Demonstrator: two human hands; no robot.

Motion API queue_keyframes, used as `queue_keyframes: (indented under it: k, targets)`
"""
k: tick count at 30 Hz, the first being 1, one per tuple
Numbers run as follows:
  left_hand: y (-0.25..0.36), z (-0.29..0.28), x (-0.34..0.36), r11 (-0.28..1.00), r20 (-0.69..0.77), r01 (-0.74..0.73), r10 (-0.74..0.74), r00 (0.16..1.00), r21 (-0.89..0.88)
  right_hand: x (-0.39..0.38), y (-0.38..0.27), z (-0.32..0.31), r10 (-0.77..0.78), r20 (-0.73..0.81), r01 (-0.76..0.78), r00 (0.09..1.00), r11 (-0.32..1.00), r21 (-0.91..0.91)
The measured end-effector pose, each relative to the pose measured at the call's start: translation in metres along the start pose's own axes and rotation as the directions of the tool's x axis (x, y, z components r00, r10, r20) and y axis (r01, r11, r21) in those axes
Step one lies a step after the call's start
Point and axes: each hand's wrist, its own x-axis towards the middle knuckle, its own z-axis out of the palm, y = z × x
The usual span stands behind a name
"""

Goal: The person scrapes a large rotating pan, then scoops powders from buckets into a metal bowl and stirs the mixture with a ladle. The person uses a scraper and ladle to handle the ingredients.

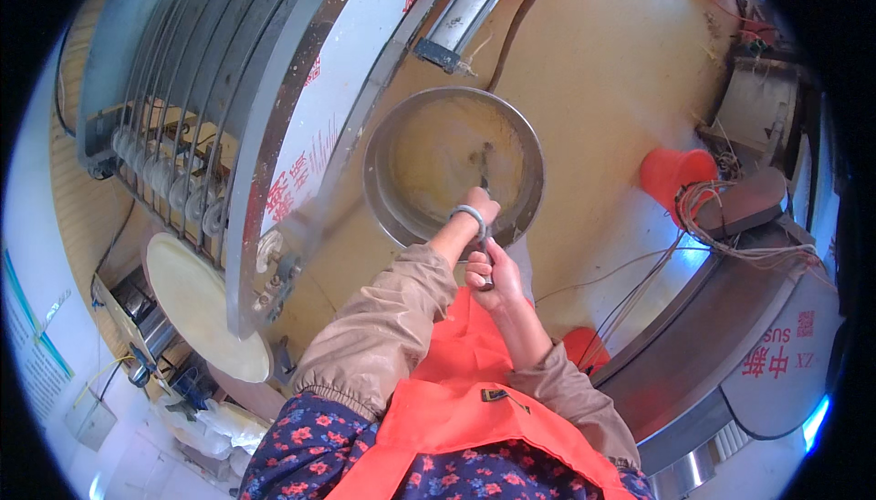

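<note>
Long-handled utensil (484, 171), frame centre, head down in the round steel basin (380, 199); my left hand (478, 207) clenched around it, my right hand (497, 274) grasping it just below in frame.

Red printing marks two metal sheet surfaces. On the side panel (351, 53) of the left-hand machine, large red Chinese characters (288, 186) stand near the lower end, with smaller red lines beside them and further red characters at the upper end. The end panel (789, 386) of the right-hand machine bears red Chinese characters (766, 361) and Latin capitals. Dark lines of small print (41, 386) on the left wall sheet (36, 336) are illegible
</note>
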Motion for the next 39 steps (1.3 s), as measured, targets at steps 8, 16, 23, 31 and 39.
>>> queue_keyframes:
  k: [8,16,23,31,39]
  targets:
    - [-0.02,0.001,-0.031,0.97,-0.067,0.227,-0.221,0.973,0.091,-0.01,-0.006,-0.019,0.321,0.015,-0.309,0.947,0.897,0.315]
    - [0.007,-0.006,0.006,0.996,-0.035,-0.018,0.015,0.999,-0.09,0.001,-0.009,0.01,0.036,0.018,-0.036,0.999,0.999,-0.007]
    - [-0.02,0.008,-0.024,0.966,-0.056,0.218,-0.212,0.976,0.138,-0.011,-0.01,-0.017,0.267,0.086,-0.28,0.96,0.916,0.287]
    - [-0.005,-0.01,0.01,0.997,-0.126,-0.06,0.054,0.991,-0.043,0.011,-0.007,0.0,0.106,0.116,-0.112,0.988,0.993,0.043]
    - [-0.038,0.02,-0.016,0.97,0.026,0.205,-0.21,0.977,0.129,-0.013,-0.007,-0.02,0.283,-0.044,-0.255,0.958,0.913,0.319]
